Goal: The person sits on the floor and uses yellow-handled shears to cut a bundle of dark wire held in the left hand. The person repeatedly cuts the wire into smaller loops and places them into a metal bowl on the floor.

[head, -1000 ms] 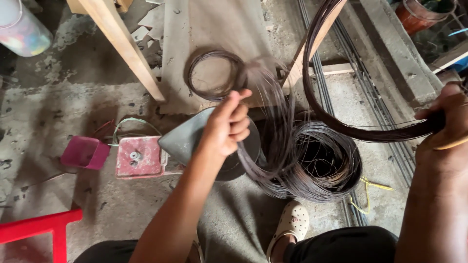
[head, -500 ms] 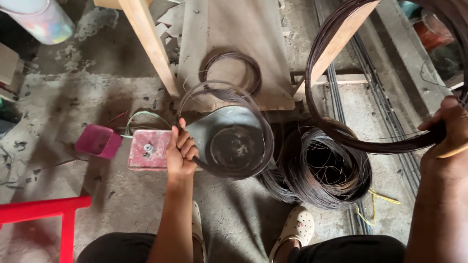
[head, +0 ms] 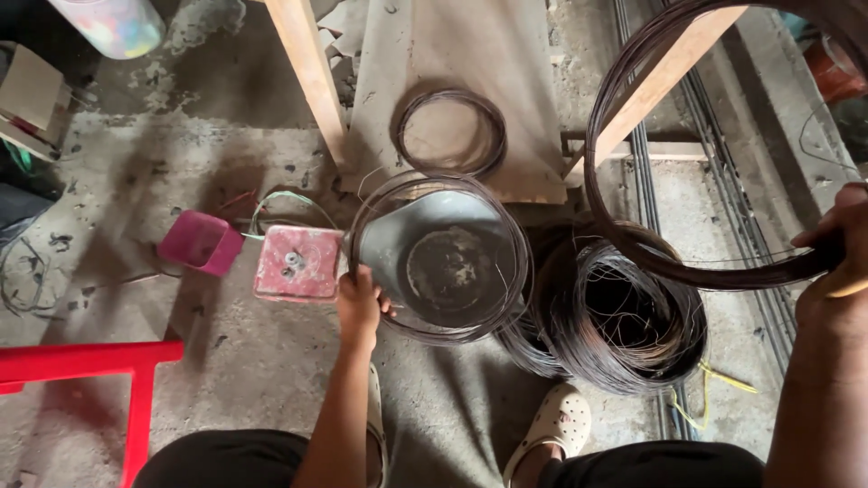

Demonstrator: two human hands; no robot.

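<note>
My left hand (head: 360,304) grips the near-left edge of a loop of thin dark wire (head: 515,271) that lies around a grey metal pan (head: 434,262) on the floor. My right hand (head: 836,248) is closed on a thick hoop of bundled dark wire (head: 633,244), held up at the right and rising out of the top of the view. Below that hoop a large coil of dark wire (head: 624,316) rests on the concrete. A smaller wire ring (head: 450,131) lies on a wooden board (head: 533,99) further away.
A red square block (head: 298,262) and a pink box (head: 201,242) sit left of the pan. A red frame (head: 90,370) is at lower left. Slanted wooden legs (head: 307,72) and metal rods (head: 646,199) cross the floor. My feet in pale shoes (head: 556,425) are below.
My left hand has dropped from chest height to the floor and laid the small wire loop around the grey pan. My right hand has kept the big hoop raised.
</note>
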